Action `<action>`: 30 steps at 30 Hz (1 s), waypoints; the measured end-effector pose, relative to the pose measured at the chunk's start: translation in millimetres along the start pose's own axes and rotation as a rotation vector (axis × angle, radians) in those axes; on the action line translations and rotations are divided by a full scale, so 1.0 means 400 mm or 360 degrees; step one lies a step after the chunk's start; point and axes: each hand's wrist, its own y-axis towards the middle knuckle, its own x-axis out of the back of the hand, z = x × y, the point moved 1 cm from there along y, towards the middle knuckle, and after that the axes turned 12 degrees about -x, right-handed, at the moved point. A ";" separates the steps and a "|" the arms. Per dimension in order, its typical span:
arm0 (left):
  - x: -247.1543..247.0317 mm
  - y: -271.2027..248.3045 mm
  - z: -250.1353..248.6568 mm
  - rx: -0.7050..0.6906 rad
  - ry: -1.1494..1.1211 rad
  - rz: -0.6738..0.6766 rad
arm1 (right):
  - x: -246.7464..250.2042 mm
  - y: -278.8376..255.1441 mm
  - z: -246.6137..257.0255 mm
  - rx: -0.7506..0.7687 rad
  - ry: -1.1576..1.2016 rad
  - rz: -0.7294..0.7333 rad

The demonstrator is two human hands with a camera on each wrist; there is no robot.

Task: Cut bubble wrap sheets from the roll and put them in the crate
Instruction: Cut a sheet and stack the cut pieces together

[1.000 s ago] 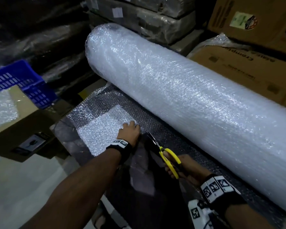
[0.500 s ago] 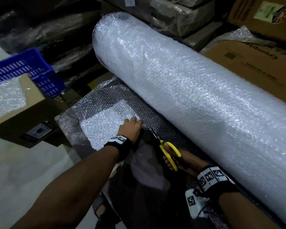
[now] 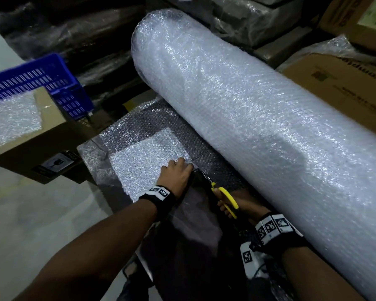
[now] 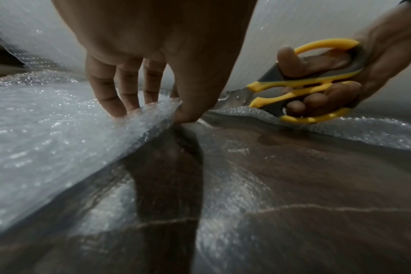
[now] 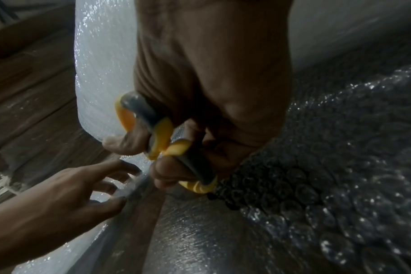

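Roll (image 3: 258, 118) of bubble wrap is the landmark: it lies on its side, and its near end runs out of the head view at the lower right. A loose sheet (image 3: 148, 157) spreads out from under the roll on its near side, over a dark surface whose nature cannot be made out.

Left hand (image 3: 178, 173) sits on the sheet just beside the roll. In the left wrist view the thumb and fingers (image 4: 110, 96) pinch a raised edge of the sheet; the fingertips are partly buried in the film.

Right hand (image 3: 241, 203) is also just beside the roll, nearer the camera than the left hand. Its fingers are curled through the yellow-and-grey handles of the scissors (image 3: 225, 197) — a firm hold. The blades (image 4: 232, 99) show only at their base; the tips are hidden behind the left thumb and the sheet, so how far the blades stand apart cannot be told. The right wrist view is blurred and its own hand (image 5: 200, 111) covers most of the tool.

Crate (image 3: 41, 83) — blue, slotted — stands well to the left of the roll's far end, half hidden behind a box (image 3: 37, 144) that carries more wrap. Cartons (image 3: 345, 94) behind the roll are cut off by the frame edge.
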 end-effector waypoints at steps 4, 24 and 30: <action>-0.016 -0.013 0.001 -0.0064 0.0011 -0.0040 | -0.001 0.005 -0.003 0.0004 -0.0005 0.0004; -0.007 -0.008 0.000 0.0074 0.0012 -0.0160 | -0.024 -0.006 0.067 -0.0085 -0.0181 0.0079; 0.022 0.010 -0.006 0.0094 -0.0019 -0.0135 | -0.017 -0.003 0.063 -0.0066 -0.0152 0.0103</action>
